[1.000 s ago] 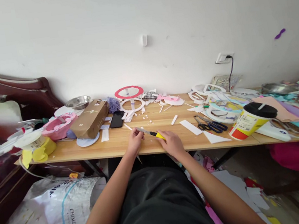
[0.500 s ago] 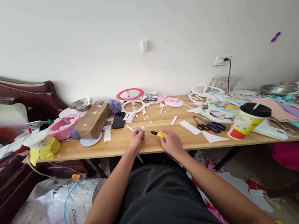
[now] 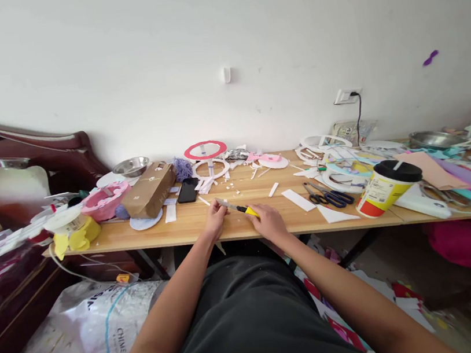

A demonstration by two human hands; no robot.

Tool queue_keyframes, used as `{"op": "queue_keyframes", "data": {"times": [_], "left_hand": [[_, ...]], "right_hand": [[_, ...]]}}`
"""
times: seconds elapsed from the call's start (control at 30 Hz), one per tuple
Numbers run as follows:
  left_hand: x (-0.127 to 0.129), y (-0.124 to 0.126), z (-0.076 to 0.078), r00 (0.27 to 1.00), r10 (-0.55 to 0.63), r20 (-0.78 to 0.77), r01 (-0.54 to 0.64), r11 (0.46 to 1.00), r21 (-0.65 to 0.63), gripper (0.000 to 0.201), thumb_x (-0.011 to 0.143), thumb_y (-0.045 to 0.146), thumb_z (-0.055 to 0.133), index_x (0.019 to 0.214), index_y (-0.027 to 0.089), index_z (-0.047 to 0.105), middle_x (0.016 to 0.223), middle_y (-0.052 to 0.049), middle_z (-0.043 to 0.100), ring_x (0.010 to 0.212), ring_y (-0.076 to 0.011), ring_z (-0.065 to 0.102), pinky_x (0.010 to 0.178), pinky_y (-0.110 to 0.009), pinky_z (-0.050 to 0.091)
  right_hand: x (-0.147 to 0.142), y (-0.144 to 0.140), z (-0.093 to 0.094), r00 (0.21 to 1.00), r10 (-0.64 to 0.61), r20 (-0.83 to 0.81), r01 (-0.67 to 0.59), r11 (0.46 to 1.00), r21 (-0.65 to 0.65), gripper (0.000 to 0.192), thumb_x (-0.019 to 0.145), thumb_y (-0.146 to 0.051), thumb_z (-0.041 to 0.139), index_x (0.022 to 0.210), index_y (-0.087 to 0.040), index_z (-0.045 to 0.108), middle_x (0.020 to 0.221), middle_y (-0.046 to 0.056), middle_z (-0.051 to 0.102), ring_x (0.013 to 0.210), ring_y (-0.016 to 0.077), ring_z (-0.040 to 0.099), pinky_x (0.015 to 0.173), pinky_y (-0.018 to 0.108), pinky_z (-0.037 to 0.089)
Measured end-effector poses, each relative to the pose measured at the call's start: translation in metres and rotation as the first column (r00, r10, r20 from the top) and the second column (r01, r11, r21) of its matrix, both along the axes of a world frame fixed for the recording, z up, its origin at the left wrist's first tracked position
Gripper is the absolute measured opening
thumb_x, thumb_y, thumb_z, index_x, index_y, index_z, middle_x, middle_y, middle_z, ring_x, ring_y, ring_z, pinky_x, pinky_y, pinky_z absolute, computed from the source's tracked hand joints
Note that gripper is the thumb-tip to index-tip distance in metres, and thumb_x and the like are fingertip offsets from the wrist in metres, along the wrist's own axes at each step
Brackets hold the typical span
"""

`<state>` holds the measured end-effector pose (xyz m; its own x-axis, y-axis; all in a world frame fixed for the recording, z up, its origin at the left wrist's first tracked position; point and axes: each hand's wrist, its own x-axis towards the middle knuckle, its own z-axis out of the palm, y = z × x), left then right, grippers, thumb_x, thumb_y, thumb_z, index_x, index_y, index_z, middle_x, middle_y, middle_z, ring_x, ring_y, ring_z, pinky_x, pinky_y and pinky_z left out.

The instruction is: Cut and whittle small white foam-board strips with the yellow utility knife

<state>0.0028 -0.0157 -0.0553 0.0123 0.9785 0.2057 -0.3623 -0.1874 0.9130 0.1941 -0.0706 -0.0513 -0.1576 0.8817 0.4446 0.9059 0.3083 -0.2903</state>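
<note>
My right hand (image 3: 270, 223) grips a yellow-handled utility knife (image 3: 242, 208) whose blade points left over the wooden table (image 3: 189, 224). My left hand (image 3: 215, 219) rests on the table right at the blade's tip, fingers pinched down on something small that I cannot make out. Both hands sit near the table's front edge, straight ahead of me. White paper scraps lie scattered just beyond them.
Scissors (image 3: 328, 195), white paper strips (image 3: 299, 199) and a yellow cup with a black lid (image 3: 384, 188) lie to the right. A black phone (image 3: 187, 190), a brown box (image 3: 150, 190) and a pink and white ring stand (image 3: 206, 157) sit at left and back. Bags are on the floor.
The hands and knife stay in the same spot on the table. Only the view has shifted slightly, tilting and sliding the scene a little.
</note>
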Motion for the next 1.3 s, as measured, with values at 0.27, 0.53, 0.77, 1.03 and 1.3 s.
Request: {"op": "queue_keyframes", "data": {"times": [0.27, 0.53, 0.77, 1.03, 1.3], "left_hand": [[0.0, -0.005, 0.0, 0.999, -0.052, 0.015, 0.052, 0.999, -0.008, 0.019, 0.083, 0.03, 0.069, 0.089, 0.015, 0.061, 0.084, 0.0, 0.061, 0.076, -0.0124, 0.06, 0.073, -0.03, 0.052], [0.003, 0.002, -0.005, 1.0, 0.007, -0.004, -0.007, 0.997, -0.075, 0.036, 0.093, 0.035, 0.059, 0.123, 0.016, 0.057, 0.123, -0.01, 0.06, 0.105, -0.0222, 0.062, 0.088, -0.044, 0.054], [0.003, 0.002, -0.007, 0.997, 0.057, 0.057, -0.05, 0.991, -0.125, 0.037, 0.093, 0.035, 0.059, 0.124, 0.016, 0.057, 0.123, -0.01, 0.06, 0.104, -0.0221, 0.062, 0.087, -0.043, 0.055], [-0.005, -0.003, -0.003, 0.985, 0.055, 0.163, -0.044, 0.997, -0.07, 0.04, 0.07, 0.026, 0.084, 0.1, 0.017, 0.058, 0.089, -0.003, 0.07, 0.085, -0.0147, 0.069, 0.089, -0.036, 0.054], [-0.004, 0.002, -0.007, 0.977, 0.055, 0.206, -0.035, 0.995, -0.097, 0.047, 0.058, 0.015, 0.088, 0.093, 0.017, 0.058, 0.08, -0.001, 0.071, 0.077, -0.0136, 0.07, 0.093, -0.036, 0.052]], "right_hand": [[-0.002, -0.002, 0.003, 0.999, -0.035, -0.001, 0.035, 0.999, -0.013, 0.041, 0.098, -0.043, 0.045, 0.132, -0.025, 0.059, 0.111, 0.008, 0.071, 0.103, 0.0225, 0.062, 0.089, 0.031, 0.043], [-0.002, -0.008, 0.005, 0.998, -0.052, 0.02, 0.052, 0.998, -0.047, 0.043, 0.097, -0.046, 0.045, 0.132, -0.024, 0.059, 0.114, 0.009, 0.07, 0.105, 0.0237, 0.061, 0.092, 0.032, 0.041], [-0.003, -0.008, 0.003, 0.998, -0.053, 0.034, 0.055, 0.997, -0.053, 0.045, 0.098, -0.048, 0.044, 0.132, -0.023, 0.059, 0.111, 0.011, 0.07, 0.101, 0.0248, 0.061, 0.087, 0.033, 0.04], [-0.005, -0.006, 0.004, 0.997, -0.073, 0.018, 0.074, 0.997, -0.015, 0.045, 0.098, -0.047, 0.045, 0.132, -0.022, 0.059, 0.11, 0.01, 0.07, 0.1, 0.0233, 0.062, 0.086, 0.032, 0.041], [-0.004, -0.004, 0.001, 0.995, -0.096, 0.023, 0.097, 0.995, -0.02, 0.045, 0.098, -0.049, 0.044, 0.132, -0.024, 0.059, 0.108, 0.01, 0.07, 0.1, 0.0243, 0.062, 0.086, 0.034, 0.041]]}}
